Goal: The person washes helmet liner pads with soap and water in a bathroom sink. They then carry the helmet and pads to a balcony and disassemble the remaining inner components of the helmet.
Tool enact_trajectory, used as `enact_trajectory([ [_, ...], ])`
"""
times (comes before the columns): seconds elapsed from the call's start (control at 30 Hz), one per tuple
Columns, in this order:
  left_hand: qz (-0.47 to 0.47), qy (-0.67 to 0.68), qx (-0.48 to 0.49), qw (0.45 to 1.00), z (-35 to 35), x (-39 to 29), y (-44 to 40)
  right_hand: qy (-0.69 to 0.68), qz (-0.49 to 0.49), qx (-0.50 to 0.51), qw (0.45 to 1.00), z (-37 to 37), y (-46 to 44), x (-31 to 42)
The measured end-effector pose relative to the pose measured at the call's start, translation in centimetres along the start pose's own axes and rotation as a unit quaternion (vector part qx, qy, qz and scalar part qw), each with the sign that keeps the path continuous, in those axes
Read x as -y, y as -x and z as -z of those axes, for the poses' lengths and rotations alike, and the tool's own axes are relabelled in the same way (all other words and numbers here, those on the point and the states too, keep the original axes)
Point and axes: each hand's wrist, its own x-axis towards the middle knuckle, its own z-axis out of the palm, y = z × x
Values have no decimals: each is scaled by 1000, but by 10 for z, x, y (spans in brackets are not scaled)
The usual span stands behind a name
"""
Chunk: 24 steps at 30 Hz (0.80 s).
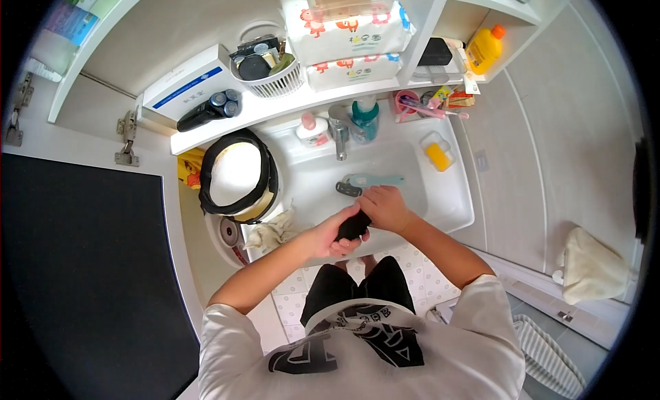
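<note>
Over the front part of the white sink (302, 187), my left hand (337, 233) is wrapped round a black object (355, 225), perhaps part of a shaver. My right hand (385, 207) is closed at the object's upper end, its fingers pressed together there. Just beyond my hands, a small dark grey piece (348, 189) and a light blue brush-like item (377, 180) lie in the basin. Which part my right fingers pinch is hidden.
Behind the basin stand a faucet (339, 135), a pink-capped bottle (313, 130) and a teal bottle (365, 118). A black-rimmed round container (269, 187) and a cloth (271, 231) sit left. A yellow soap box (438, 154) lies right. The shelf holds a black shaver (206, 111).
</note>
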Motion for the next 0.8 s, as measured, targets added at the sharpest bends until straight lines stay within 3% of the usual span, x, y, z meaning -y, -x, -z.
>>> enact_trajectory([
  [0.1, -75, -209, -233, 947, -14, -11, -1, 29, -48, 84, 995, 0, -5, 4],
  [0.2, -138, -431, -389, 803, 5, -11, -10, 37, -144, 181, 972, -4, -11, 14],
  [0.33, -185, -641, -503, 549, 20, -13, -21, 4, -255, 191, 948, -41, -1, 11],
  [0.43, -173, -697, -519, 463, 15, -20, -22, -177, -359, 126, 908, -55, 0, 19],
  [0.53, -181, -731, -514, 411, 24, -22, -28, -407, -418, 37, 812, -72, 2, 27],
  [0.63, -211, -753, -492, 383, 37, -21, -31, -552, -558, 121, 608, -53, -10, 35],
  [0.73, -267, -764, -471, 351, 46, -21, -33, -667, -525, 131, 512, -58, -1, 32],
  [0.8, -317, -770, -450, 323, 50, -23, -31, -684, -528, 140, 483, -57, -2, 33],
])
